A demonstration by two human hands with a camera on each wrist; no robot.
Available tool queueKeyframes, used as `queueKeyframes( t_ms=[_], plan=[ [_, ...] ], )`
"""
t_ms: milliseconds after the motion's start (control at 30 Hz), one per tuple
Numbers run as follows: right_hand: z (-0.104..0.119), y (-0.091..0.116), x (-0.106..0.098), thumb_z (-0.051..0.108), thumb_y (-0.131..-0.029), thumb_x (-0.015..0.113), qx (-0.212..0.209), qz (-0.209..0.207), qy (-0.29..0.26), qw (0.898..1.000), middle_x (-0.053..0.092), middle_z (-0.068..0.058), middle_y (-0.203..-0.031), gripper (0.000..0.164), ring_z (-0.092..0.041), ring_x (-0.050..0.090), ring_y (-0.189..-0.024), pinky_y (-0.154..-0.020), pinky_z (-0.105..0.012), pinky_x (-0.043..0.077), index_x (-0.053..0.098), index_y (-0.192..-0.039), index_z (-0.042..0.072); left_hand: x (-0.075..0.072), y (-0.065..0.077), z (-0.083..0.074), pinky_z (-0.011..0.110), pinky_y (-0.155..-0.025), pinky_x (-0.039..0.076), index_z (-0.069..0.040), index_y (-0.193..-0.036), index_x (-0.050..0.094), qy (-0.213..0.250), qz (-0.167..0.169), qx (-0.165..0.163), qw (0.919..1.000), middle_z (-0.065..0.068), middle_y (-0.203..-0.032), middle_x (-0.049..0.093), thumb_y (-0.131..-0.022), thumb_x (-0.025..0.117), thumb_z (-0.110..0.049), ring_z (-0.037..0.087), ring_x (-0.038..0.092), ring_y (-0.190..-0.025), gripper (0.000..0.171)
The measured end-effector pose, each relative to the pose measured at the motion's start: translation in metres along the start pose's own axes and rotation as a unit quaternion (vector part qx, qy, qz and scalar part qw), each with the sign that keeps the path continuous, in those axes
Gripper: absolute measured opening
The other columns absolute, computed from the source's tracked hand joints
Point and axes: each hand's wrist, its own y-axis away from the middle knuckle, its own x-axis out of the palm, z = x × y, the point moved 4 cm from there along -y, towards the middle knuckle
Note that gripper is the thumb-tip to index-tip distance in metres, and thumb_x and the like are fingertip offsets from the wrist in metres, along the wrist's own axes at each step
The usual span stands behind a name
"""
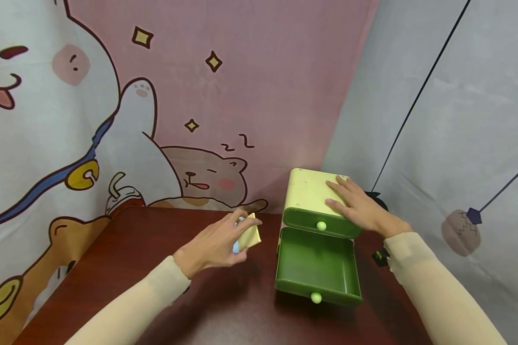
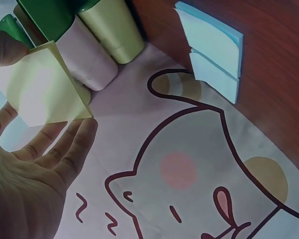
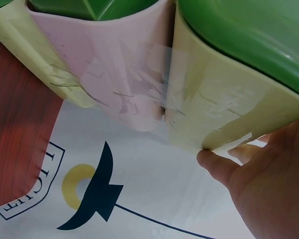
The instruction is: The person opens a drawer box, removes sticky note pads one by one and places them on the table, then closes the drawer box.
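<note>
My left hand [image 1: 217, 242] pinches a pale yellow sticky-note pad [image 1: 250, 235] between thumb and fingers, over the table left of the small drawer unit [image 1: 312, 191]. In the left wrist view the same square pad [image 2: 42, 89] catches bright light. Light blue shows between the fingers in the head view; I cannot tell whether it is held. A light blue notepad [image 2: 212, 50] stands by the wall in the left wrist view. My right hand [image 1: 356, 203] rests on the unit's right top edge, fingers spread. The green middle drawer [image 1: 315, 263] is pulled out; the top drawer is closed.
A dark red-brown table [image 1: 155, 249] runs back to a cartoon-printed cloth [image 1: 267, 96]. On the right hangs a grey-white cloth [image 1: 449, 143]. The pulled-out drawer's round knob [image 1: 316, 297] juts toward me. Clear tape [image 3: 164, 99] spans the unit's pink and yellow sections.
</note>
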Motion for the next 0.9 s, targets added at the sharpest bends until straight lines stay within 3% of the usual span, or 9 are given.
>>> queueKeyframes(
  t_ms=[700, 900],
  plan=[
    [0.000, 0.000, 0.000, 0.060, -0.122, 0.049, -0.002, 0.000, 0.003, 1.000, 0.010, -0.023, -0.196, 0.079, -0.057, 0.001, -0.181, -0.140, -0.086, 0.009, 0.031, -0.186, 0.019, 0.013, 0.015, 0.014, 0.039, -0.085, 0.063, -0.027, -0.164, 0.059, -0.032, 0.034, -0.012, 0.9988, 0.011, -0.149, 0.063, -0.089, 0.085, -0.027, 0.025, 0.071, -0.114, 0.079],
    [0.000, 0.000, 0.000, 0.060, -0.122, 0.048, -0.001, 0.001, 0.001, 1.000, 0.010, -0.023, -0.196, 0.078, -0.057, 0.000, -0.182, -0.139, -0.086, 0.009, 0.031, -0.186, 0.019, 0.019, 0.018, 0.015, 0.038, -0.083, 0.061, -0.029, -0.165, 0.059, -0.036, 0.052, -0.019, 0.9978, 0.012, -0.146, 0.063, -0.090, 0.084, -0.027, 0.021, 0.068, -0.105, 0.079]
  ],
)
